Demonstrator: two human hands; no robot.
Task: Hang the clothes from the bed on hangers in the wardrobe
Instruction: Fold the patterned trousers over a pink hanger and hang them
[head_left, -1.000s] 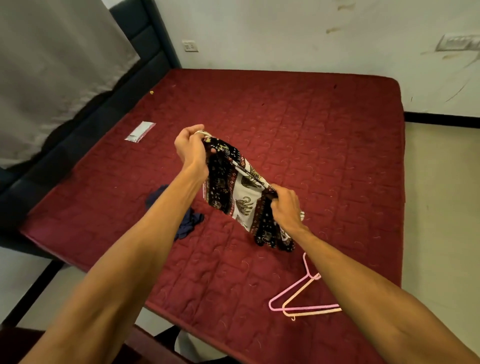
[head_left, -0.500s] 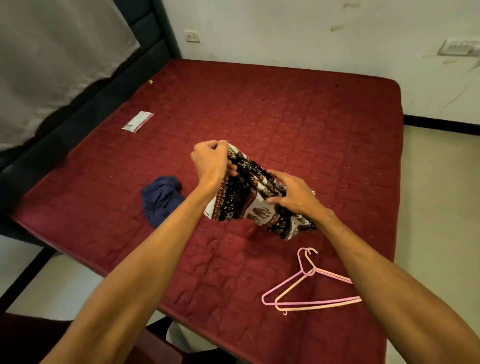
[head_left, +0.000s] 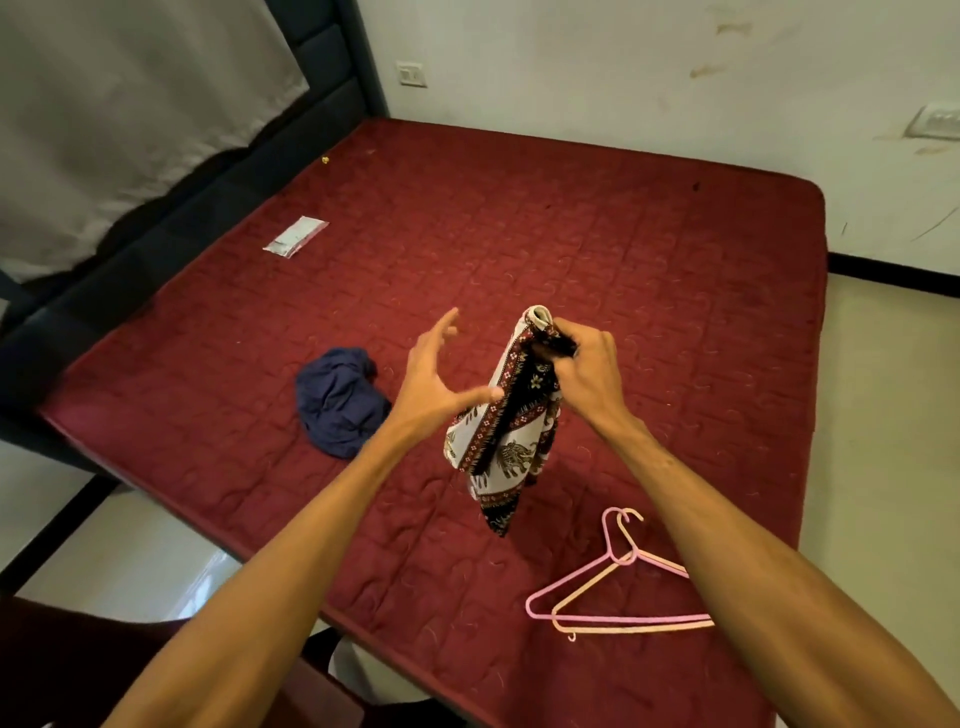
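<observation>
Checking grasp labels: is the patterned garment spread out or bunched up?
Bunched. The right hand grips the patterned garment at its top; it hangs in a narrow bundle, left hand open beside it.

The left forearm (head_left: 291, 545) and right forearm (head_left: 727, 519) are bare right to the near edge, lean, with tendons showing near the wrists. The left hand (head_left: 431, 384) and right hand (head_left: 587, 374) are bare as well, slim-fingered.
</observation>
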